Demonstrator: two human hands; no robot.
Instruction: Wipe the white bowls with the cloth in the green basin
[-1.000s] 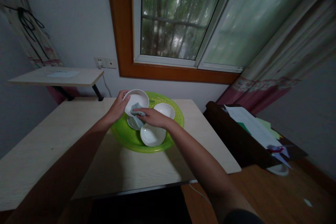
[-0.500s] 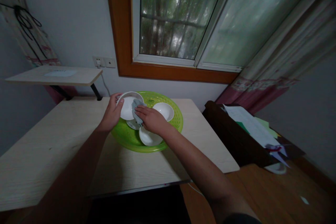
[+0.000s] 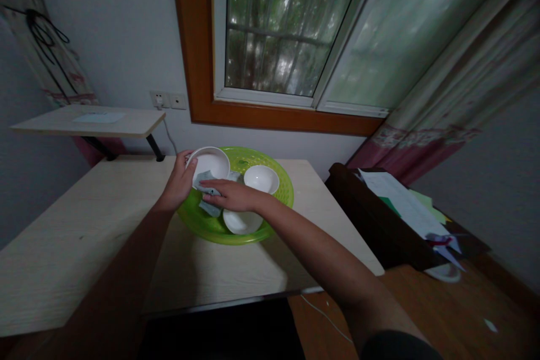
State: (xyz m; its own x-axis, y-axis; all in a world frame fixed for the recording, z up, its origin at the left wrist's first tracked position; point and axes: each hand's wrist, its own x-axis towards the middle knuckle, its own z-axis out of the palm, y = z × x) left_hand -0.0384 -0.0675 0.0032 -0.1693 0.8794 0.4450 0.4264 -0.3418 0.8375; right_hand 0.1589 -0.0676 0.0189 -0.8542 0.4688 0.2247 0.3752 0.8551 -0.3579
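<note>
A white bowl [image 3: 213, 160] is tilted towards me, its left rim gripped by my left hand [image 3: 179, 183], thumb over the inside edge. My right hand [image 3: 230, 194] presses a grey-blue cloth [image 3: 205, 180] against the bowl's near rim, and part of the cloth hangs below the fingers. Both hands are over a round green plastic basket [image 3: 198, 228]. Inside it stand a white bowl [image 3: 262, 179] at the right and another white bowl [image 3: 242, 223] at the front, partly covered by my right wrist.
The basket rests on a pale wooden table [image 3: 236, 270]. A small raised shelf [image 3: 93, 121] stands at the back left. Right of the table, a dark cabinet [image 3: 358, 208] carries papers [image 3: 400, 202]. A window [image 3: 291, 28] is behind, and a white cable [image 3: 324, 315] lies on the floor.
My right hand has moved left and slightly down with the cloth, from the bowl's right side to its near rim. My left hand keeps the bowl in nearly the same place.
</note>
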